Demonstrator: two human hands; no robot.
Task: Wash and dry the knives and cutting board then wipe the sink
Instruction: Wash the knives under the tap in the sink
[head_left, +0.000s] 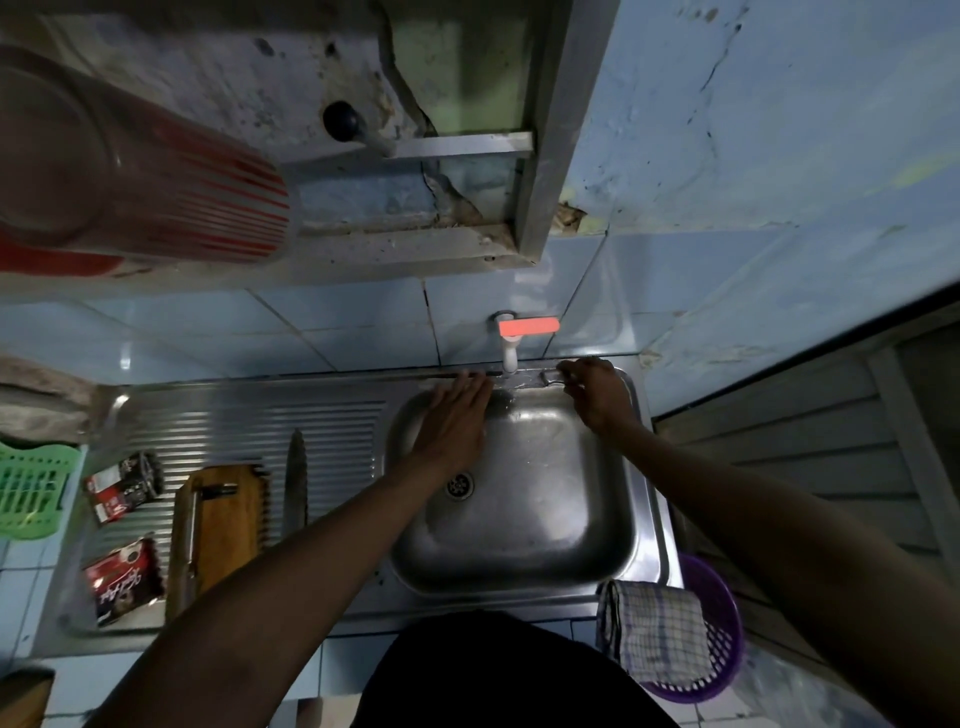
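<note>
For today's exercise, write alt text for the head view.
Over a steel sink, the left hand lies flat and open while the right hand pinches something small at the back rim below the tap. A cutting board and knife lie on the drainboard.

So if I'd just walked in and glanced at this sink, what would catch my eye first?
Probably the bright orange tap handle glowing against the blue tiles above the steel sink. Next, the two bare arms reaching over the basin: the left hand lies flat at its far left edge, while the right hand pinches something small and metallic on the back rim. Off left, a wooden cutting board and a long knife lie on the ribbed drainboard.
</note>
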